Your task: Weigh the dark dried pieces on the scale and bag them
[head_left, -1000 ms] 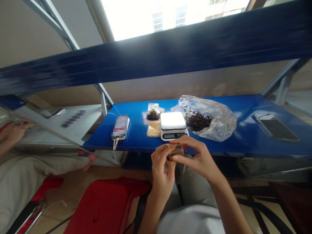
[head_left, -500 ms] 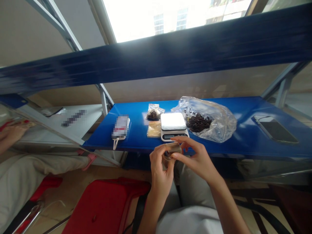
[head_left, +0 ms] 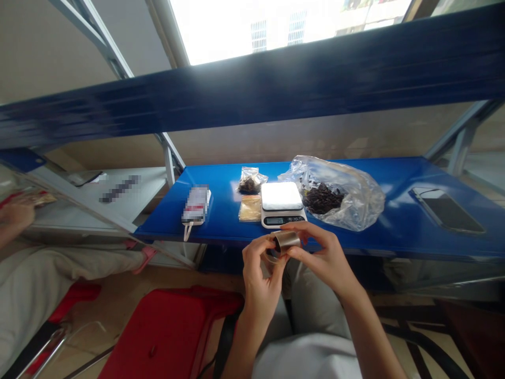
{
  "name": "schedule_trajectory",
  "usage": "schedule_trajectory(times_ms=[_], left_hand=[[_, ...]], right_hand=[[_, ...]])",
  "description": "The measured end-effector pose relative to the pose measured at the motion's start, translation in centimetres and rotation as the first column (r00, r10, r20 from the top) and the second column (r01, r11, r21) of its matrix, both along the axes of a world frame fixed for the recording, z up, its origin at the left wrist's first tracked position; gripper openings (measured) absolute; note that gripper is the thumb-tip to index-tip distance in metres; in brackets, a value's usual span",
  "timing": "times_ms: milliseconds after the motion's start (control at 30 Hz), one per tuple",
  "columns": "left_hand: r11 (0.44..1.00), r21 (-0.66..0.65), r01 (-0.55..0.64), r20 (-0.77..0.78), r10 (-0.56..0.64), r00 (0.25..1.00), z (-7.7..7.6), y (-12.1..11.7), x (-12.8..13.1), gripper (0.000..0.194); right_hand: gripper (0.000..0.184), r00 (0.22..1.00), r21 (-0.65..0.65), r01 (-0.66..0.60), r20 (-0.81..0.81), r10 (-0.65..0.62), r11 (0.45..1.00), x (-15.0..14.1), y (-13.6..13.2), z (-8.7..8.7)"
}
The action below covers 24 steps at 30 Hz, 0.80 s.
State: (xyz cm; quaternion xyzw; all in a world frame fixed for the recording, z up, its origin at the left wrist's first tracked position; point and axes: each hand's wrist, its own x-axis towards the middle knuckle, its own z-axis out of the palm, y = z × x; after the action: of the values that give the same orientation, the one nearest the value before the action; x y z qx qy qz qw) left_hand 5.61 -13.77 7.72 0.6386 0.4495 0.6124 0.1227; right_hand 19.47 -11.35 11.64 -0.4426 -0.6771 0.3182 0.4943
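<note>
Head view: looking forward and down at two bare hands working just in front of a blue metal shelf [head_left: 379, 179];

Left hand [head_left: 258, 273]: narrow grip, fingers curled round the lower side of a small folded pouch [head_left: 285, 241];

Right hand [head_left: 319, 258]: narrow pinch, thumb and fingers on the pouch's upper side;

Pouch: glossy tan, partly clear at its lower end; held between both hands above the lap, just below the shelf's front edge; its contents cannot be made out;

Progress: dark pieces lie in a small zip bag [head_left: 249, 181] and, in greater amount, in a large clear plastic bag [head_left: 339, 197]; a digital kitchen scale [head_left: 281, 202] stands between them and slightly forward, its display lit but unreadable; the pouch is off the scale;

Edges and room: the scale sits near the shelf's front edge, just beyond the hands; blue surface shows between the large bag and a phone [head_left: 445, 210];

Nearby: a flat tan packet [head_left: 250, 208] lies just beside the scale; another person's hand [head_left: 16, 213] is at far left, well apart.
</note>
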Motion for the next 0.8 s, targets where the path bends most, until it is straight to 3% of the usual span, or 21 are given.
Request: schedule_trajectory(times_ms=[133,267,400,567,800], left_hand=[[1.0,0.015,0.02,-0.074,-0.019,0.997,0.29,0.03,-0.05,0.033],[0.996,-0.001,0.091,-0.12,-0.09,0.989,0.72,0.12,-0.09,0.029],[0.998,-0.007,0.07,-0.153,-0.07,0.986,0.84,0.17,-0.18,0.027],[1.0,-0.018,0.021,-0.083,-0.022,0.996,0.68,0.16,-0.05,0.022],[0.998,-0.041,0.044,-0.022,-0.045,0.999,0.13,0.14,0.07,0.021]], right_hand=[[0.038,1.0,0.046,-0.029,-0.008,0.029,0.999,0.12,0.01,-0.06],[0.041,0.998,0.08,-0.056,0.01,0.056,0.995,0.03,0.07,-0.27],[0.04,0.998,0.06,-0.057,0.027,0.055,0.997,-0.19,0.06,-0.28],[0.038,0.999,0.031,-0.035,0.025,0.034,0.999,-0.2,0.04,-0.08],[0.037,1.0,0.02,0.016,0.019,-0.016,1.0,0.14,0.07,-0.17]])
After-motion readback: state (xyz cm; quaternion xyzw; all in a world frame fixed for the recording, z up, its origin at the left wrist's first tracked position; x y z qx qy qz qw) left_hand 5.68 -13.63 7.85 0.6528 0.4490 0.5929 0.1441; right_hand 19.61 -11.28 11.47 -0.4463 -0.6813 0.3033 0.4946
